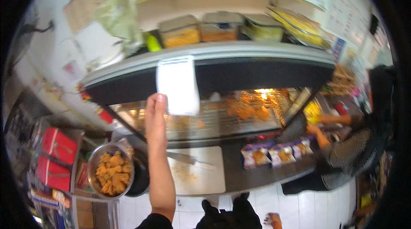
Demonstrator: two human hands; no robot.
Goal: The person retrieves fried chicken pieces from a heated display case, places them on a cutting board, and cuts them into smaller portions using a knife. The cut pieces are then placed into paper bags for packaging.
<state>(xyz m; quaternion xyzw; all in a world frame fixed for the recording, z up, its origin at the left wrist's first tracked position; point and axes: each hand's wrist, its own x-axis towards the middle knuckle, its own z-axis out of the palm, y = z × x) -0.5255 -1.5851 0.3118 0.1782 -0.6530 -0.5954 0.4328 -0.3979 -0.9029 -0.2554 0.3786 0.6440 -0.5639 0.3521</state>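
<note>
My left hand is raised in front of a heated display cabinet, its thumb and fingers pinching a white paper slip. The slip bears blurred print along its upper edge. Behind the slip, pieces of fried food lie on the cabinet's lit wire rack. Low at the picture's bottom, my right hand hangs above the tiled floor, partly cut off; whether it holds anything is unclear. Beyond my left forearm, a knife rests on a white cutting board strewn with crumbs.
A metal bowl of fried chicken stands left of the board. Several filled food boxes line the counter at right. A co-worker there handles something yellow. Lidded food containers sit atop the cabinet.
</note>
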